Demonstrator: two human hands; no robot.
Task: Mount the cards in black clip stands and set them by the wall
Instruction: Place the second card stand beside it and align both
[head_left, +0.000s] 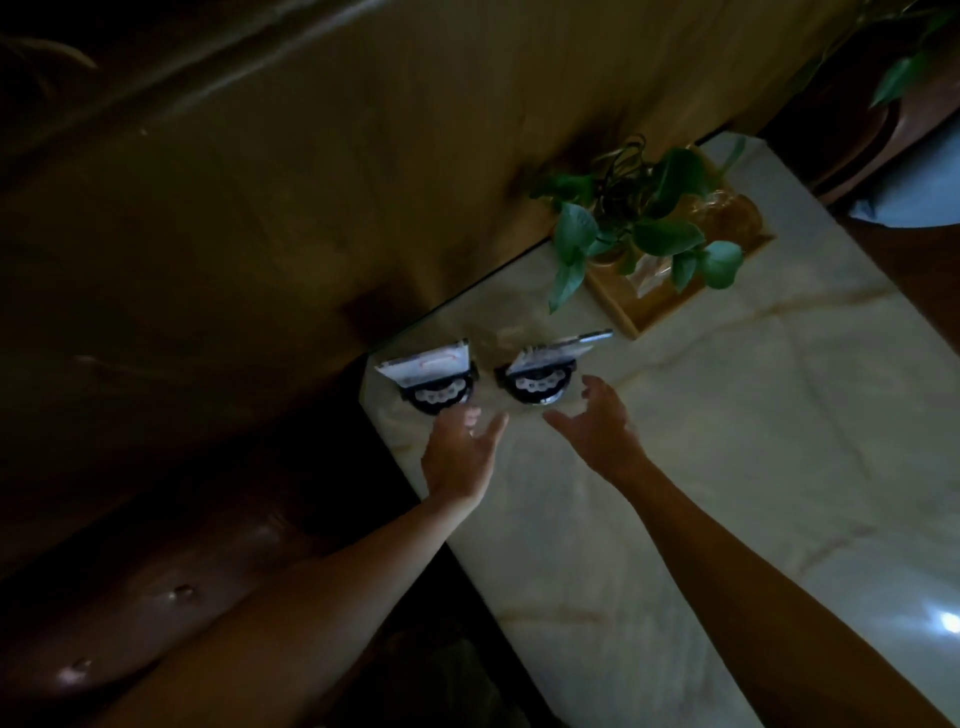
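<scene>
Both mounted white printed cards, left (428, 368) and right (548, 357), are standing in round black clip stands (435, 399) at the pale marble tabletop's (727, 441) wall-side corner; left hand (457, 452) and right hand (597, 426) are hovering spread, empty, so probably only gentle base nudges are needed, sparing the cards.

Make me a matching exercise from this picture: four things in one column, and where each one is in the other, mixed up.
1. left hand
2. right hand
3. potted plant
4. left card stand

A. in a wooden tray by the wall
B. nearest the table's corner
C. open, just in front of the left card stand
D. open, beside the right card stand

Pairs: 1-C, 2-D, 3-A, 4-B
</scene>
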